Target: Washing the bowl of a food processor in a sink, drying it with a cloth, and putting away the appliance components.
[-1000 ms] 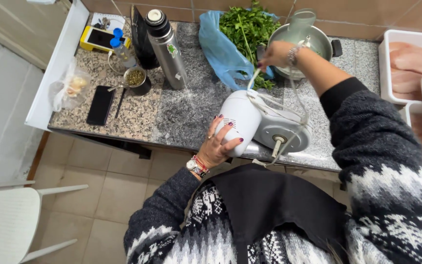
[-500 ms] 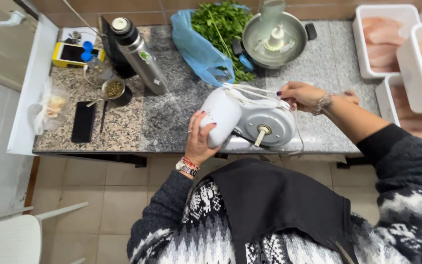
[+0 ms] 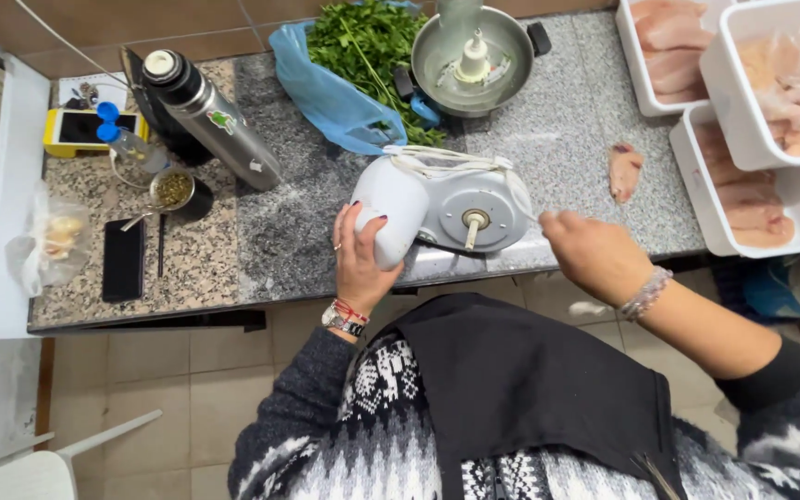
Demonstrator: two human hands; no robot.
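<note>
Left hand cupped round white appliance base, right hand pinching its white cord, wrist bent.

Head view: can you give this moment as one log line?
left hand on mixer base | right hand pulling cord | bowl, herbs behind

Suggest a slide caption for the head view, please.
Left hand steadies white appliance base; right hand pulls its cord.
</note>
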